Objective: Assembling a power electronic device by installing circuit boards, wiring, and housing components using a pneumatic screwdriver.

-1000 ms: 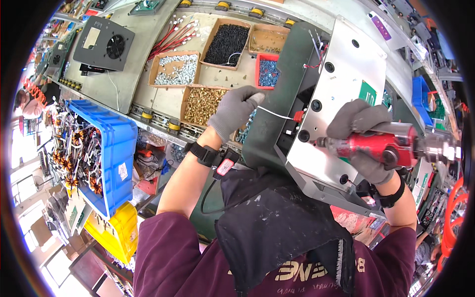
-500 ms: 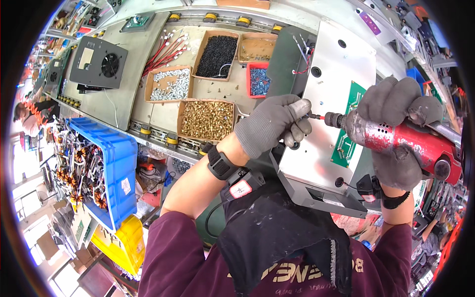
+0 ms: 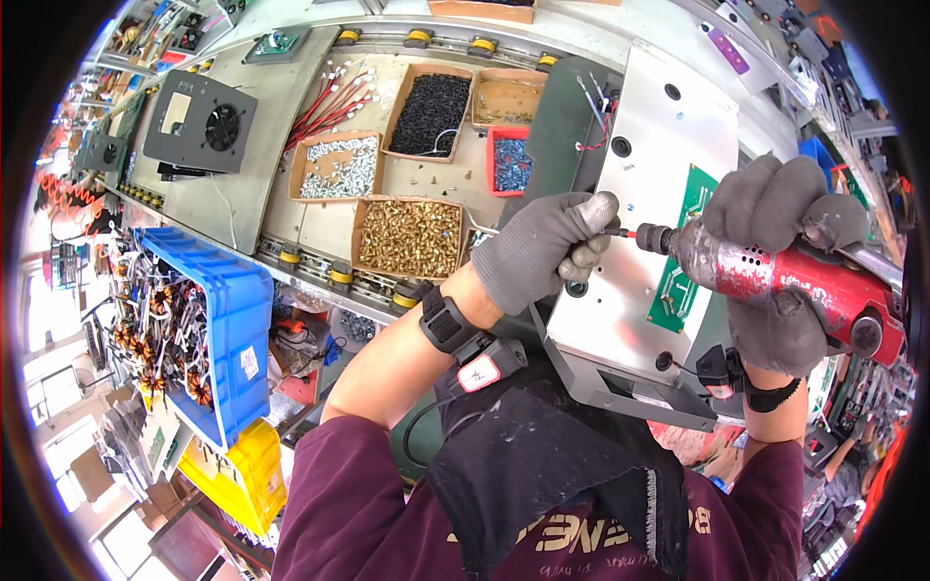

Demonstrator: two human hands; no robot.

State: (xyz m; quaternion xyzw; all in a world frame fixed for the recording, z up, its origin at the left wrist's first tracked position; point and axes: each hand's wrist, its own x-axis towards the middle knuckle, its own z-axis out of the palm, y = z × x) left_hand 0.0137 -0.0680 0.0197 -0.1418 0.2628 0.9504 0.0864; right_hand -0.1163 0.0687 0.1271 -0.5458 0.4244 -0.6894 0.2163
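My right hand, in a grey glove, is wrapped round a red power screwdriver. The tool lies roughly level, its black chuck facing left. From the chuck a thin bit reaches the fingertips of my left hand, also gloved. Thumb and fingers are closed there in a pinch; whatever small thing they hold is hidden. Under both hands is a pale metal panel in a grey metal housing. A green circuit board lies on the panel, partly covered by the tool.
Left of the panel sit boxes of brass fasteners, silver fasteners and black screws, plus a red tray of blue parts. Red wires lie behind. A fan unit and a blue bin are farther left.
My left hand has shifted slightly right, its fingertips still at the end of the bit. The right hand and screwdriver have barely moved. The surroundings sit slightly farther right in view.
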